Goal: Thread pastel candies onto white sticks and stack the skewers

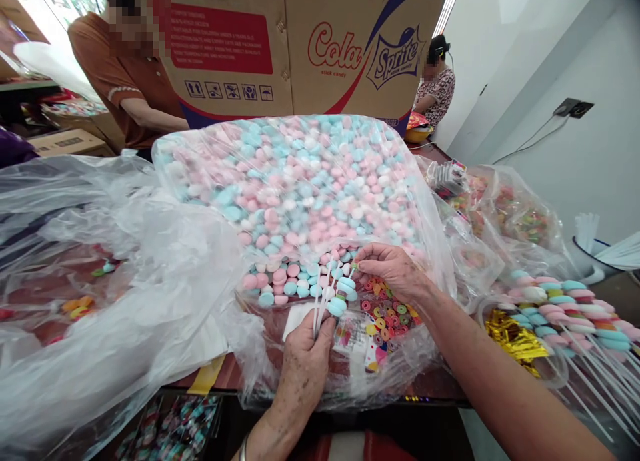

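L hand (305, 358) has its fingers wrapped snug round a few thin white sticks (320, 301) w/ bare tops, plus one stick w/ fat light-blue round sweets (337, 306), just past the L thumb. R hand (387, 268) has thumb & finger nipped narrow on a small green ring-shaped sweet (355, 266) near that stick's tip. Lots of little bright ring-shaped sweets (393, 321) lie below the R fingers. Well right of them: shiny gold foil strips (515, 338) & a heap of pink, blue & white sweets on white sticks (565, 308). Just beyond the L fingers, loose pink, blue & white round sweets (280, 281) sit by a big, full clear plastic bag (310, 188). Past that, beyond both hands' fingers, a big brown cardboard box (320, 101) w/ red & blue print; a person in a brown top (95, 54) is far L, another in a patterned top (443, 91) far R.
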Tool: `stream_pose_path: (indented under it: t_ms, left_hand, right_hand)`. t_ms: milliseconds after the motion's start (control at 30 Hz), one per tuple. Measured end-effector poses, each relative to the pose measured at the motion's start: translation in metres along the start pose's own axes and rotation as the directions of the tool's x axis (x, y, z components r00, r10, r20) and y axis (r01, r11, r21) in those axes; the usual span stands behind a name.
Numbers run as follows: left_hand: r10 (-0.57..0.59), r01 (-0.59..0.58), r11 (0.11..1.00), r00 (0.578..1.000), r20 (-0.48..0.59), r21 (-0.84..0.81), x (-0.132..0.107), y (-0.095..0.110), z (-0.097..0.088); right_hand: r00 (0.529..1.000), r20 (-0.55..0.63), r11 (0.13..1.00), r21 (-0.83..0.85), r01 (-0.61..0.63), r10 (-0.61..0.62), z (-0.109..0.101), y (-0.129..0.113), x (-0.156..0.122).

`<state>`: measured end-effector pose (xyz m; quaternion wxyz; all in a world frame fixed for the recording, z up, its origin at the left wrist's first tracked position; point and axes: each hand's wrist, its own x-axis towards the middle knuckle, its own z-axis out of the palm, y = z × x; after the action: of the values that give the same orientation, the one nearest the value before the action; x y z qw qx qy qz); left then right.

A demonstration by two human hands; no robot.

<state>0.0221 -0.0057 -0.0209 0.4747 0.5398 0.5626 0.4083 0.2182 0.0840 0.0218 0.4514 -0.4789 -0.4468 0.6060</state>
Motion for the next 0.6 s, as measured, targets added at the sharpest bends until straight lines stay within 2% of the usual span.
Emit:
stream_pose_path:
  t_ms: [233,367,433,500,600]
  left_hand:
    - [-0.016,0.016,1.000,1.000,0.006,0.013,0.002,-0.003,0.000]
    - [-0.027,0.027,1.000,1.000,0.005,0.010,0.001,-0.001,0.000]
    - [-0.032,0.032,0.999,0.999,0.008,0.007,0.000,0.000,0.000]
    - [-0.040,0.040,0.999,0.999,0.012,0.003,-0.001,0.000,0.000]
    - [-0.045,0.045,0.999,0.999,0.010,0.004,-0.001,0.001,0.000]
  right_hand:
    - [0.998,0.047,0.999,0.029,0.045,-0.047,0.001,0.003,-0.001]
    - [0.996,0.021,0.993,-0.080,0.089,-0.087,0.003,0.008,-0.007]
    - [0.986,-0.028,0.965,-0.211,0.153,-0.162,0.005,0.012,-0.012]
    - [0.945,-0.051,0.873,-0.404,0.275,-0.322,0.009,0.017,-0.017]
    - [0.830,0.026,0.654,-0.602,0.458,-0.558,0.016,0.026,-0.023]
